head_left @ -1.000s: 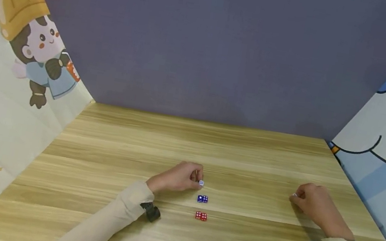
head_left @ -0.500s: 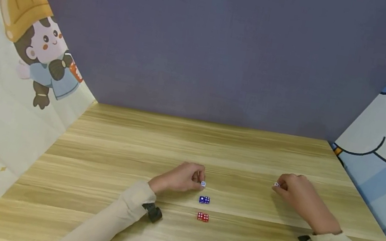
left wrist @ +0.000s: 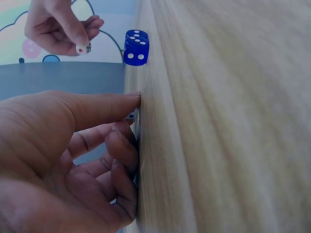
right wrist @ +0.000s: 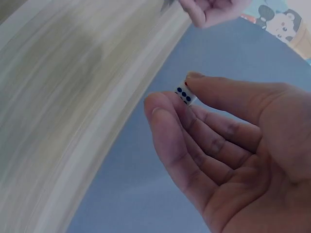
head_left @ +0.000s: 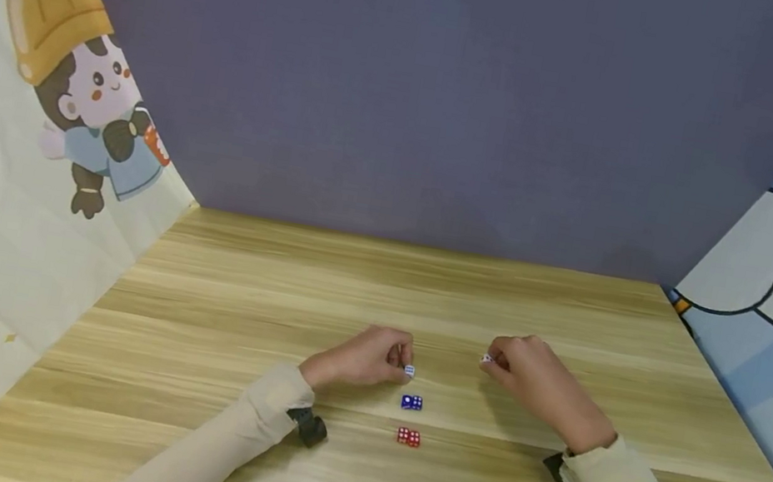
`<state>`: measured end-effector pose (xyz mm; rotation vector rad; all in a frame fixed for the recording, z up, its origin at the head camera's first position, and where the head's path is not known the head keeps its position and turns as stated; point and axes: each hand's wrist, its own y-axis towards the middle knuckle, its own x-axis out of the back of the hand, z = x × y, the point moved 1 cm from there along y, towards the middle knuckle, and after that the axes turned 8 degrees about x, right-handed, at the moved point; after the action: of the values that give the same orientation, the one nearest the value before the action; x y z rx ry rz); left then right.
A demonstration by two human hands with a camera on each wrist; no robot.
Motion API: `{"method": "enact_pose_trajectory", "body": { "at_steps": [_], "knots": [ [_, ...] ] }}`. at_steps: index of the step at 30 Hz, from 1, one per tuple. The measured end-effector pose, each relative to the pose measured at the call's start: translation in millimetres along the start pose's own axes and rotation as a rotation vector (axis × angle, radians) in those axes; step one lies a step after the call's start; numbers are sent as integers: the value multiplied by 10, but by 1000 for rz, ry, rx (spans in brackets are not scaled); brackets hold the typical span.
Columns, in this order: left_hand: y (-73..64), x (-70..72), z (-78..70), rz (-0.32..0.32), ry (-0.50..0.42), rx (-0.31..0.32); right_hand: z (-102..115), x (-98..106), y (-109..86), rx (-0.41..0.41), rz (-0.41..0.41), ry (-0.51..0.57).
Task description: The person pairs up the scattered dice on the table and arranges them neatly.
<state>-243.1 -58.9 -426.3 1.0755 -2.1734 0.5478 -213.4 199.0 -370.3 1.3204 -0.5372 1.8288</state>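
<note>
On the tabletop my left hand [head_left: 372, 355] pinches a white die [head_left: 409, 371] between thumb and fingers; in the left wrist view the thumb hides most of that die [left wrist: 131, 115]. My right hand [head_left: 545, 388] is raised over the table to its right, and its thumb and index finger pinch a second white die [right wrist: 184, 93], with dark pips showing in the right wrist view. Just nearer than the left fingertips, two blue dice [head_left: 411, 403] sit side by side. Nearer still is a touching pair of red dice [head_left: 408, 437].
The wooden tabletop [head_left: 365, 280] ends at a dark grey-blue panel [head_left: 454, 100] at the back. Cartoon-printed sheets stand along the left [head_left: 88, 253] and right [head_left: 746, 273] sides. Each wrist wears a dark strap with a small camera.
My right hand has travelled left with its white die, from the table's right part to near the left hand. The left hand keeps its place, and the view has shifted slightly.
</note>
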Motion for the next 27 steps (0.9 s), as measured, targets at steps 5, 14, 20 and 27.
{"method": "enact_pose_trajectory", "body": {
  "at_steps": [5, 14, 20, 27],
  "knots": [
    [12, -11, 15, -2, -2, 1, 87, -114, 131, 34, 5, -5],
    [15, -11, 25, -9, 14, 4, 204, -408, 349, 116, 9, -51],
    [16, -6, 22, -6, 17, 19, 236, -592, 433, 198, -3, -41],
    [13, -1, 31, -6, 6, 25, 275, -675, 525, 232, -24, -41]
  ]
}}
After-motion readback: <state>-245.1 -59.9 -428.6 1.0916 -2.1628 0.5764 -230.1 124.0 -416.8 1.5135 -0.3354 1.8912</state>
